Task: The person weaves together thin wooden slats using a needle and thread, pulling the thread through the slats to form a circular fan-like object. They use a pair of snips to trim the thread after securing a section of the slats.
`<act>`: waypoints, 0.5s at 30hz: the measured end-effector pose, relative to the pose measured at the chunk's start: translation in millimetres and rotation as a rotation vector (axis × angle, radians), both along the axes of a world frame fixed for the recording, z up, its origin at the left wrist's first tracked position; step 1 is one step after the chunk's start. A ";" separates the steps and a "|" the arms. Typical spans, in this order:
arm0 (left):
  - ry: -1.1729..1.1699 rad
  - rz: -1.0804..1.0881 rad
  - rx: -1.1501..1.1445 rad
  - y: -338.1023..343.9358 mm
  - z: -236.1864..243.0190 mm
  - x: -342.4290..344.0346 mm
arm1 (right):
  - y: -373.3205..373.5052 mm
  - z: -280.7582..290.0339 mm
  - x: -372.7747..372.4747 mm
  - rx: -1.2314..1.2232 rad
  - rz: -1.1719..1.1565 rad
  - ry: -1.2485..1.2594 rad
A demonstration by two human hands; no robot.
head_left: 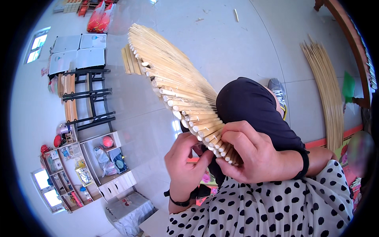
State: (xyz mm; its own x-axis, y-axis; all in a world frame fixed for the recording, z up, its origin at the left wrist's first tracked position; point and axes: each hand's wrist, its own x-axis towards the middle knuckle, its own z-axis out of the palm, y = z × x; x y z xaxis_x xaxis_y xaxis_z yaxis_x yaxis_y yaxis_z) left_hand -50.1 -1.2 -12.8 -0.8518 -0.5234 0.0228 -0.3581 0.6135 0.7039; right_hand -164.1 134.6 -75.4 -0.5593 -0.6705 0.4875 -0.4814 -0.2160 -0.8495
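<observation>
A long panel of pale, reed-like stalks [173,71], laid side by side with their cut ends toward me, slants from the upper left down to my hands. Part of it rests against my dark-clothed knee [246,104]. My right hand [250,152] is closed on the near end of the panel, thumb below and fingers curled over the last stalks. At the left side of that same end, my left hand [187,162] has its thumb and fingers bent in against the cut ends. Its fingertips are partly hidden, and whether it pinches a thread or a stalk I cannot tell.
A bundle of long thin stalks [325,91] lies on the tiled floor at the right, beside a wooden furniture frame [355,39]. Folded black-legged furniture [89,98] and an open shelf unit [94,166] stand at the left. My shoe [277,93] is beyond the knee.
</observation>
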 end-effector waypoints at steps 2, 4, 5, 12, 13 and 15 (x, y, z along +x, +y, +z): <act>-0.095 0.016 0.031 -0.6 -2.3 -0.3 | -0.1 -0.3 -0.9 0.005 0.009 0.005; -0.057 -0.088 0.076 -5.9 -1.8 -2.7 | 1.0 0.6 -1.1 0.017 0.011 0.015; -0.036 -0.142 0.099 -10.1 -1.2 -3.2 | 1.3 0.6 -1.5 0.024 0.008 0.021; 0.499 -0.142 0.840 -12.4 -24.3 16.7 | 1.2 9.6 -6.3 0.055 0.072 0.025; 0.552 -0.147 0.936 -10.0 -28.7 15.2 | 0.7 8.9 -7.0 0.067 0.074 0.032; 0.661 -0.157 1.126 -8.7 -33.8 12.8 | -0.2 9.2 -8.6 0.093 0.078 0.050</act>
